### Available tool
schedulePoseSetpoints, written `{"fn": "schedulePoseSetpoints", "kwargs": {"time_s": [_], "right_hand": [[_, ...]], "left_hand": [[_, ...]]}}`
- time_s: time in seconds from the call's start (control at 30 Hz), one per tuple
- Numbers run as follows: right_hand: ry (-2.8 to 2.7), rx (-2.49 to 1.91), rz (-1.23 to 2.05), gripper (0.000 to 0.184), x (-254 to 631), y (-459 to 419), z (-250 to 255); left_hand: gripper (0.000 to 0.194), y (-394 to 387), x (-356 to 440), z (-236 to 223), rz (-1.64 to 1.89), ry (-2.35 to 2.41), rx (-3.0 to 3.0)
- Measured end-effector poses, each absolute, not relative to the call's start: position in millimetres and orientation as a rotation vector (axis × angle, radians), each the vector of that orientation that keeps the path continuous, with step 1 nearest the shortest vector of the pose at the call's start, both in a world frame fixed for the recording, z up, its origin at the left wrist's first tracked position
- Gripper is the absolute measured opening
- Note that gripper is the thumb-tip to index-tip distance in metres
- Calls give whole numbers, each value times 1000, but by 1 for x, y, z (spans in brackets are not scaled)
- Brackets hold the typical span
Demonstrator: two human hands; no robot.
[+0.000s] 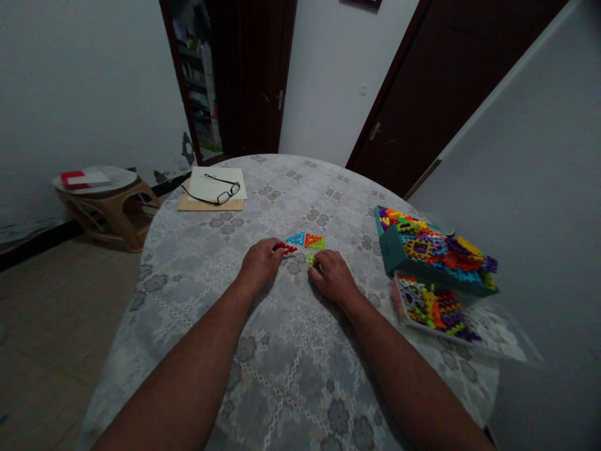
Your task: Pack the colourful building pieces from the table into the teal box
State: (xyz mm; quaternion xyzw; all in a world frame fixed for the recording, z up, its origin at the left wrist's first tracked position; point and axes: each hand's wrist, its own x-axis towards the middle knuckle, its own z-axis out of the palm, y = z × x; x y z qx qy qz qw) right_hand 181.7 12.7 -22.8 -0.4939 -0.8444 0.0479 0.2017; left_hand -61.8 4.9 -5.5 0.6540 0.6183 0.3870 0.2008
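Observation:
Small toothed plastic building pieces sit together in an arc near the middle of the table. My left hand (261, 264) has its thumb and fingers closed at the left end, on a red triangular piece (290, 249). Beside that lies a blue triangular piece (297, 238), then an orange piece (312, 240) with a yellow-green piece (320, 245) along its right side. At the right end, my right hand (332, 274) curls its fingers over another yellow-green piece (310, 257), mostly hidden beneath them.
A teal box (393, 250) heaped with colourful pieces stands to the right, with a clear plastic tub (399, 299) of more pieces in front of it. Black-framed glasses (224, 198) rest on papers (206, 188) at the far left of the patterned tablecloth (282, 376). A stool (110, 213) stands beyond.

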Motion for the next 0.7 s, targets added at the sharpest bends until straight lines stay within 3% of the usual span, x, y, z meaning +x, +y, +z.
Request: {"fn": "schedulePoseSetpoints", "kwargs": {"time_s": [0.13,0.33,0.53,0.7], "right_hand": [[-2286,-1574,57,27,182,9,-20],[-2183,-1741,120,26,186,5,-20],[-2336,-1209,381,19,181,6,-22],[-2353,-1074,320,22,178,6,-22]], "left_hand": [[30,4,-61,-4,1071,1723,1842],[28,4,-57,-3,1047,1698,1857],[29,2,-55,-4,1023,1608,1884],[29,-2,-50,-7,995,1440,1903]]}}
